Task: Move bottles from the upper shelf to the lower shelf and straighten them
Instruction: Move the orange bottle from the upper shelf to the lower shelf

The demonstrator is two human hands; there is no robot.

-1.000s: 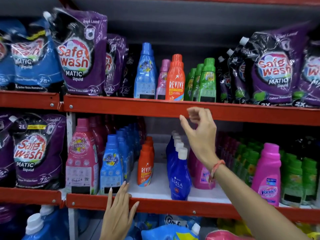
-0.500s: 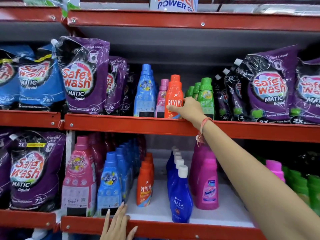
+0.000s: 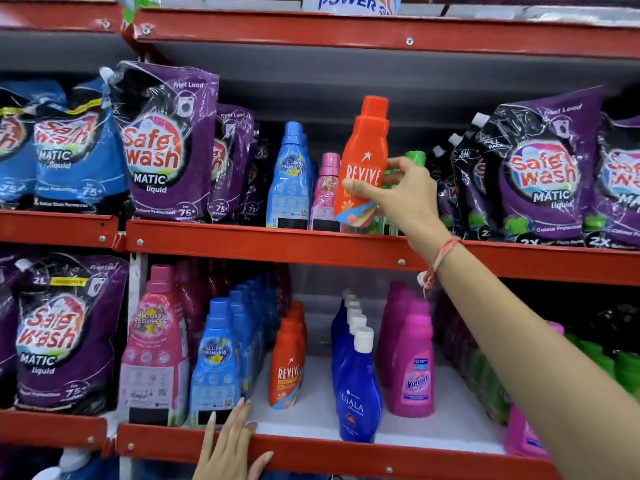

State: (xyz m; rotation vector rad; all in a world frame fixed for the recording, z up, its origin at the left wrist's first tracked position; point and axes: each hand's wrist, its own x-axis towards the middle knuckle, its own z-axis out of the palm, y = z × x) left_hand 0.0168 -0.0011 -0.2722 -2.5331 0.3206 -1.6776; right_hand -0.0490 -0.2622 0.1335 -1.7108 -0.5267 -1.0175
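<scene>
My right hand (image 3: pixel 403 195) grips an orange Revive bottle (image 3: pixel 364 157) around its lower half and holds it lifted and slightly tilted just above the upper shelf (image 3: pixel 242 242). Beside it on that shelf stand a blue bottle (image 3: pixel 290 178), a small pink bottle (image 3: pixel 325 195) and green bottles (image 3: pixel 415 157), partly hidden behind my hand. On the lower shelf (image 3: pixel 433 427) a row of orange Revive bottles (image 3: pixel 286 365) stands between blue bottles (image 3: pixel 216 358) and dark blue Ujala bottles (image 3: pixel 356 386). My left hand (image 3: pixel 230 445) rests flat on the lower shelf's red front edge, fingers spread.
Purple Safe Wash pouches (image 3: pixel 166 143) flank the upper bottles on both sides; another pouch (image 3: pixel 65 334) fills the lower left. Pink Vanish bottles (image 3: pixel 414 368) and green bottles (image 3: pixel 620 372) stand at lower right. White shelf floor shows in front of the Vanish bottles.
My right hand rose from below the upper shelf, closed on the orange Revive bottle and lifted it off the shelf. The left hand stayed on the lower edge.
</scene>
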